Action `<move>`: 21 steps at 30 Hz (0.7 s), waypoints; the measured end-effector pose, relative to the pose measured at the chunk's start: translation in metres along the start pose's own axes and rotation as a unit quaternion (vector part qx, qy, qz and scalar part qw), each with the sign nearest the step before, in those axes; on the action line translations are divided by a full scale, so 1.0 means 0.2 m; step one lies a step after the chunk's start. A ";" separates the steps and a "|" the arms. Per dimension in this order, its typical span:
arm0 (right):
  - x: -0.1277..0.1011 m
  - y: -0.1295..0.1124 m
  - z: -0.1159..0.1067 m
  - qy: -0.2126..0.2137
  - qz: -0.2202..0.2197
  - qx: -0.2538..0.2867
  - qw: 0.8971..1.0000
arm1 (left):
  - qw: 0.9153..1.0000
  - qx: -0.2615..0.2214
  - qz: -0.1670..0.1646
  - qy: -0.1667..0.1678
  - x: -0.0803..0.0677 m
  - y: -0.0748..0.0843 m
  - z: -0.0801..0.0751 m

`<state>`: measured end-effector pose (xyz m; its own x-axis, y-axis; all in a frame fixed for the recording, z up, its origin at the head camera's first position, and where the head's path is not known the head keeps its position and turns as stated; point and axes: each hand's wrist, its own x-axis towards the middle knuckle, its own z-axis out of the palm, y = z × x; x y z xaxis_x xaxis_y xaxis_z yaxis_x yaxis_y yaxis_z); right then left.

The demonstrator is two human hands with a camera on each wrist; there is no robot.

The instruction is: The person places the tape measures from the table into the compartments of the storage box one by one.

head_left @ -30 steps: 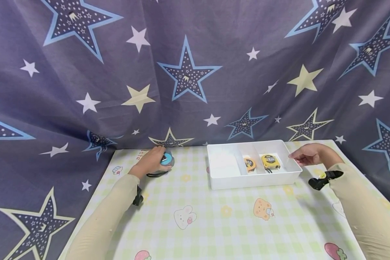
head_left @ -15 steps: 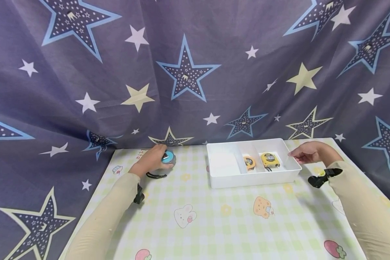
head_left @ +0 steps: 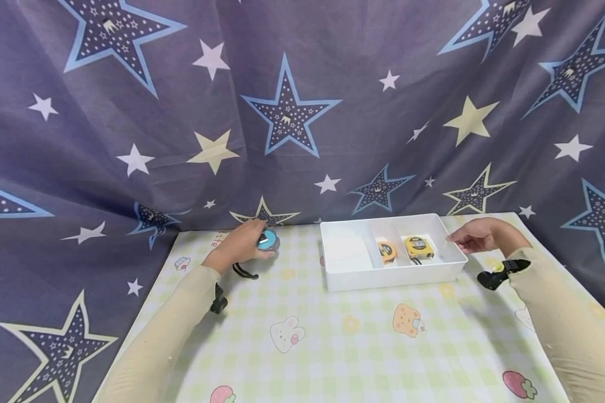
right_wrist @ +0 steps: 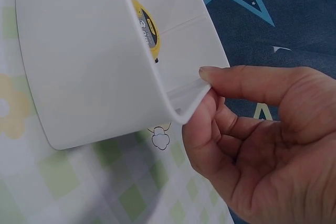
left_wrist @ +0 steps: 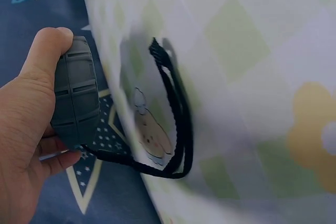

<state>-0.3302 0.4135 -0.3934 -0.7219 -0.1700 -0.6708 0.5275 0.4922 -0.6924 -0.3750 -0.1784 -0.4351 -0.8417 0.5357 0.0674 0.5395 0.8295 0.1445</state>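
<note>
Lifted since the earlier frame, the blue tape measure (head_left: 268, 240) now sits slightly higher and further right in the left hand (head_left: 239, 244) — grip curled round its ribbed case, black wrist strap (left_wrist: 176, 129) trailing onto the table (head_left: 333, 336). Right hand (head_left: 476, 235) pinches the white tray (head_left: 393, 277) corner; two yellow tape measures (head_left: 417, 247) lie inside.

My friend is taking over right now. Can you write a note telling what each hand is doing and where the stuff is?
Left hand grips the blue tape, its strap trailing on the mat.
Right hand pinches the tray at its right corner.
Done: two yellow tapes lie in the tray's middle and right sections.
Left: the blue tape is outside the tray; the left section has no tape.
</note>
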 end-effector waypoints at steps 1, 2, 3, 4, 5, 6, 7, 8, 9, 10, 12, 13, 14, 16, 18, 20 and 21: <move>0.00 0.00 0.00 0.001 0.000 -0.001 1.000 | 1.000 0.000 0.003 0.001 0.00 0.01 -0.01; 0.00 0.00 0.00 0.002 0.001 -0.001 1.000 | 1.000 -0.001 0.006 0.001 0.00 0.02 -0.01; 0.00 0.00 0.00 0.001 0.000 -0.001 1.000 | 1.000 0.001 0.010 0.002 0.00 0.02 -0.02; 0.00 0.00 0.00 0.001 0.000 -0.001 1.000 | 1.000 0.002 0.013 0.003 0.01 0.03 -0.02; 0.00 0.01 0.00 0.000 -0.001 0.000 1.000 | 1.000 0.005 0.017 0.003 0.01 0.04 -0.02; 0.01 0.01 0.00 0.001 0.000 0.001 1.000 | 1.000 0.008 0.021 0.005 0.01 0.05 -0.03; 0.01 0.01 0.00 0.001 0.000 0.002 1.000 | 1.000 0.010 0.024 0.007 0.01 0.05 -0.03; 0.01 0.01 0.00 0.002 0.000 0.002 1.000 | 1.000 0.011 0.026 0.009 0.02 0.06 -0.03; 0.01 0.01 0.00 0.001 -0.001 0.002 1.000 | 0.999 0.012 0.027 0.011 0.02 0.07 -0.04; 0.01 0.01 0.00 0.001 0.000 0.003 1.000 | 0.999 0.012 0.030 0.014 0.02 0.07 -0.04; 0.01 0.01 0.00 0.001 0.000 0.005 1.000 | 0.999 0.015 0.036 0.018 0.02 0.08 -0.05; 0.01 0.01 0.00 0.000 0.001 0.005 1.000 | 0.999 0.017 0.038 0.020 0.02 0.09 -0.05; 0.01 0.01 0.00 -0.001 0.001 0.005 1.000 | 0.999 0.018 0.040 0.020 0.03 0.09 -0.05; 0.00 0.01 -0.01 -0.002 0.002 0.005 1.000 | 0.998 0.025 0.045 0.021 0.03 0.10 -0.06; 0.00 0.01 -0.01 -0.002 0.003 0.004 1.000 | 0.998 0.026 0.046 0.020 0.04 0.11 -0.07; 0.00 0.01 -0.01 -0.001 0.005 0.004 1.000 | 0.998 0.024 0.048 0.020 0.04 0.12 -0.08; 0.00 0.00 -0.01 -0.001 0.005 0.003 1.000 | 0.998 0.024 0.050 0.021 0.04 0.12 -0.09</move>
<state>-0.3303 0.4154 -0.3934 -0.7151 -0.1665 -0.6789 0.5382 0.4886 -0.6867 -0.3692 -0.1572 -0.4132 -0.7836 0.6096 0.1198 0.6200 0.7797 0.0879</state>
